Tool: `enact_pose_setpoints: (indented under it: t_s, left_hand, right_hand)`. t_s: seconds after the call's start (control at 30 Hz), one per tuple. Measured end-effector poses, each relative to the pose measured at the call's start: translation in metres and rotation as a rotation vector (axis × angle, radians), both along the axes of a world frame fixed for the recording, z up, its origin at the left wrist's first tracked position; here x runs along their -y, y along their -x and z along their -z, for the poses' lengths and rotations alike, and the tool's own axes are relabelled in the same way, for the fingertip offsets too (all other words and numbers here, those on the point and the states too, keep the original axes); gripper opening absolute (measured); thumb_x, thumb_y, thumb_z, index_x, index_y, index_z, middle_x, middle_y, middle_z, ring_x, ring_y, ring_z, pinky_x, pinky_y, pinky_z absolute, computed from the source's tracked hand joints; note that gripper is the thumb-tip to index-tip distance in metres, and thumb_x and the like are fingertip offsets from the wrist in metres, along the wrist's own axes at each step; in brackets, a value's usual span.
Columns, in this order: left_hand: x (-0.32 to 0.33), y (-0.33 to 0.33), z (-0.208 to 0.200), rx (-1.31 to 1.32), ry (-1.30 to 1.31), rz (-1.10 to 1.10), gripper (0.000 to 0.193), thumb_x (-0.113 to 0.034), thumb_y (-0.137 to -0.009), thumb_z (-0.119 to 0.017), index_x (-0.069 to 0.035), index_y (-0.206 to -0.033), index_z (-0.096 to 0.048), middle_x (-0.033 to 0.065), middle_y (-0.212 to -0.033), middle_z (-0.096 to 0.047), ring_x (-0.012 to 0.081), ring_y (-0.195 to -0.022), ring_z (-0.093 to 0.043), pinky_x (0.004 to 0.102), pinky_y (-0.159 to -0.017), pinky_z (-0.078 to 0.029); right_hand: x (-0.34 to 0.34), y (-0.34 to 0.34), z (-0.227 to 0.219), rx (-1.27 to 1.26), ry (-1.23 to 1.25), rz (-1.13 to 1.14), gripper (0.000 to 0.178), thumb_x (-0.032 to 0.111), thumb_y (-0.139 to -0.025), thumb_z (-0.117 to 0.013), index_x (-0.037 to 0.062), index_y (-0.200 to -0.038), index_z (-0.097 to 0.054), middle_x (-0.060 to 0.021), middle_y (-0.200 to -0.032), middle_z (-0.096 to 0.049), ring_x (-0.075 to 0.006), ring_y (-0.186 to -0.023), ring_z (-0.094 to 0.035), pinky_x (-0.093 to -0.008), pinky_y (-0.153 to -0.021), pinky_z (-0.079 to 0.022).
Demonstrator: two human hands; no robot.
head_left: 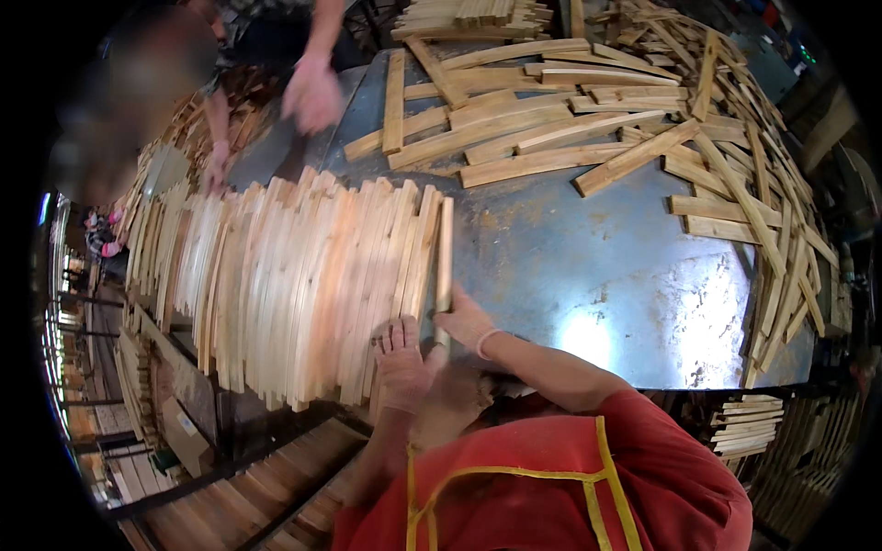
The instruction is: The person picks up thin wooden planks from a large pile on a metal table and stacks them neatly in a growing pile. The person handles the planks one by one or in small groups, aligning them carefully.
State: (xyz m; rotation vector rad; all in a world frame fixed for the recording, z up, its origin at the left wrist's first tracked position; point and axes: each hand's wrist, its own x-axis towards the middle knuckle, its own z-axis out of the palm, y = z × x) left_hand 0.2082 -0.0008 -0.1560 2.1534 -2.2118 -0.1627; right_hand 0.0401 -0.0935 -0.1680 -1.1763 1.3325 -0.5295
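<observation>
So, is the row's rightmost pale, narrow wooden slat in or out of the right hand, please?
In: the right hand closes across the slat near its lower end.

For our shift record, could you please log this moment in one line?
left hand: open, at row of wooden slats; right hand: holding single slat at row's right end; loose slats: on metal table

Blur opposite me, cuts at the rim

The co-worker's head (152, 73) is blurred, and the hand (312, 95) stretched toward me is smeared. My row of wooden slats (303, 285) hides the bench (551, 239) beneath it. The lower edge cuts off my red apron (514, 459); the upper edge crops a slat stack (469, 14). At far left, a distant person (106, 241) is too small to make out.
</observation>
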Motion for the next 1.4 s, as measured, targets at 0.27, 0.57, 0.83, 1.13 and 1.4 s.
enact_pose_setpoints:
  t_s: [0.27,0.57,0.83,1.13,1.4]
  left_hand:
    - [0.019,0.004,0.023,0.199,0.117,-0.002,0.081,-0.039,-0.089,-0.072,-0.007,-0.159,-0.044,0.0207,-0.16,-0.046,0.0448,-0.148,-0.04,0.0633,-0.122,-0.032]
    - [0.02,-0.004,0.034,0.216,0.111,0.033,0.087,-0.03,-0.081,-0.08,-0.011,-0.158,-0.042,0.0204,-0.158,-0.043,0.047,-0.149,-0.039,0.0632,-0.124,-0.032]
    - [0.022,0.001,0.034,0.266,0.201,0.045,0.068,-0.028,-0.082,-0.075,-0.008,-0.144,-0.057,0.019,-0.149,-0.054,0.0459,-0.139,-0.05,0.0643,-0.115,-0.041]
    - [0.019,-0.007,0.035,0.23,0.145,0.037,0.08,-0.034,-0.081,-0.08,-0.005,-0.151,-0.053,0.0178,-0.158,-0.047,0.0453,-0.148,-0.04,0.0626,-0.123,-0.033]
    - [0.001,0.05,-0.059,-0.597,-0.154,0.094,0.078,-0.041,-0.095,-0.079,0.001,-0.155,-0.051,0.024,-0.154,-0.054,0.0457,-0.144,-0.047,0.053,-0.126,-0.032]
  right_hand:
    - [0.114,0.128,0.031,-0.057,0.38,-0.046,0.045,0.032,-0.09,-0.069,0.0059,-0.127,-0.071,-0.0221,-0.11,-0.074,-0.0427,-0.103,-0.07,-0.0488,-0.09,-0.056]
    - [0.291,0.359,-0.002,-1.249,0.989,-0.107,0.062,0.041,-0.088,-0.076,0.0131,-0.141,-0.061,-0.0141,-0.132,-0.071,-0.036,-0.125,-0.064,-0.0499,-0.097,-0.055]
    - [0.196,0.346,-0.004,-1.063,0.626,-0.4,0.077,0.066,-0.075,-0.082,0.0183,-0.134,-0.07,-0.0121,-0.11,-0.076,-0.032,-0.107,-0.07,-0.0467,-0.09,-0.052]
    - [0.03,0.33,-0.038,-0.978,0.619,-0.41,0.078,0.062,-0.076,-0.084,0.0163,-0.137,-0.067,-0.0112,-0.12,-0.073,-0.0306,-0.12,-0.066,-0.0468,-0.109,-0.046]
    - [-0.044,0.225,-0.08,-0.3,0.828,-0.064,0.084,0.042,-0.076,-0.092,0.0049,-0.145,-0.062,-0.0206,-0.127,-0.072,-0.0418,-0.117,-0.068,-0.0482,-0.101,-0.055]
